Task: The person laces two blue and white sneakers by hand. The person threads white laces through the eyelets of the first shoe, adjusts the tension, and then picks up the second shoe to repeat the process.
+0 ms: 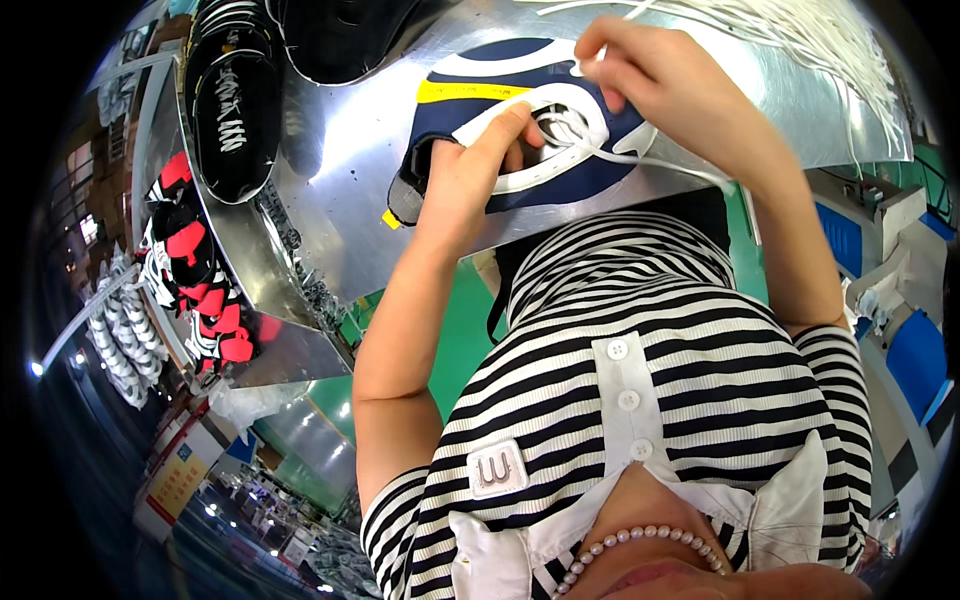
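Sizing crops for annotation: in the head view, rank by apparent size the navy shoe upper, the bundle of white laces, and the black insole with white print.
1. Navy shoe upper, partly hidden by left hand and right hand.
2-3. Bundle of white laces and black insole: alike; bundle runs off frame.

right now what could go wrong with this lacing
The lace trails off the table edge toward the striped shirt, so it might snag. The right hand works close to the loose lace bundle and could pull in a stray one. The left hand pins only one side of the shoe upper; it may shift.
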Tool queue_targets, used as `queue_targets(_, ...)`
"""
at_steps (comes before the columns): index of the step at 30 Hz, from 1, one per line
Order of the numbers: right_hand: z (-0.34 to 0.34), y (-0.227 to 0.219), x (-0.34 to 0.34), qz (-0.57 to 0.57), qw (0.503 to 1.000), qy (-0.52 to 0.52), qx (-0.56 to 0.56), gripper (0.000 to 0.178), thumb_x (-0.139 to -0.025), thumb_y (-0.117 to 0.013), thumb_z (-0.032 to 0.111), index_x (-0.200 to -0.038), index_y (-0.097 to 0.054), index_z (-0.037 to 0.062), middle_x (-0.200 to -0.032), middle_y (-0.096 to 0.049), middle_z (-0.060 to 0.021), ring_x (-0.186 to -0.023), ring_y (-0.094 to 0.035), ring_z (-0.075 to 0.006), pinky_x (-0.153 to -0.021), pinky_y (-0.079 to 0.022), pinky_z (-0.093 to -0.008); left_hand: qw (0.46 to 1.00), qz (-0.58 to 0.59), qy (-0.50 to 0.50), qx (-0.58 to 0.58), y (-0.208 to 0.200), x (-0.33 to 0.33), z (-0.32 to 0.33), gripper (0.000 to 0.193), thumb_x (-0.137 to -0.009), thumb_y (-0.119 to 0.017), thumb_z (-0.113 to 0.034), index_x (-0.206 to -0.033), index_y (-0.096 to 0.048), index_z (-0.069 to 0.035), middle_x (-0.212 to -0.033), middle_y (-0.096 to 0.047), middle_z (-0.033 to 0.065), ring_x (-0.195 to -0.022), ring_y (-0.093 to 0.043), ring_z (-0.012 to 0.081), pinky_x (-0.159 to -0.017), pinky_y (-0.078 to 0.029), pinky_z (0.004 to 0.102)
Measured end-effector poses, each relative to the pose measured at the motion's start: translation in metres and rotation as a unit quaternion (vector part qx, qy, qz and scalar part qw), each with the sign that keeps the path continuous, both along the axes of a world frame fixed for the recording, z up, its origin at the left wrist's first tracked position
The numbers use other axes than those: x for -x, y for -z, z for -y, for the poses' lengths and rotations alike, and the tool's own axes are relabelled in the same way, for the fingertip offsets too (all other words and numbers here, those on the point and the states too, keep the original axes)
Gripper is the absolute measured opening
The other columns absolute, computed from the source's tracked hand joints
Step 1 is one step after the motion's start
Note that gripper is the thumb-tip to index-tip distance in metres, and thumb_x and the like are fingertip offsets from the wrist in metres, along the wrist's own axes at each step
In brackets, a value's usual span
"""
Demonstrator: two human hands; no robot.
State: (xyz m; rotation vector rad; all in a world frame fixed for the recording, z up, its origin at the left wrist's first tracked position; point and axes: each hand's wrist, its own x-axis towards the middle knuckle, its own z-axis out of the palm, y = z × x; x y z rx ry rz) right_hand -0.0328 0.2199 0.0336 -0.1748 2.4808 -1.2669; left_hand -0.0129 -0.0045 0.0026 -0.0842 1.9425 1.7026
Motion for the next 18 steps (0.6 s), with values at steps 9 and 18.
queue_targets(9,0.028,0.073,-0.009,-0.217,0.972,0.070,0.051,0.024,-0.099,-0.053,0.022,-0.117,-0.057,0.0066,-0.090,-0.069,-0.0130,-0.080,-0.066,-0.0289,-0.071,-0.051,-0.0374,0.991,-0.114,-0.035,0.055,0.011,0.005,-0.026,0.020,-0.081,-0.077,-0.007,-0.099,-0.071,0.001,-0.099,-0.072,0.0061,-0.090,-0.066,0.0129,-0.080,-0.052,0.0279)
queue_targets(18,0.033,0.080,-0.004,-0.168,0.977,0.126,-0.036,0.026,-0.100,-0.050,0.026,-0.117,-0.057,0.0068,-0.089,-0.071,-0.0153,-0.080,-0.067,-0.0345,-0.073,-0.052,-0.0432,0.776,-0.039,-0.122,-0.618,-0.140,-0.019,0.063,0.014,-0.084,-0.062,-0.002,-0.078,-0.055,-0.012,-0.059,-0.047,-0.0038,-0.051,-0.045,0.0078,-0.057,-0.043,0.0241)
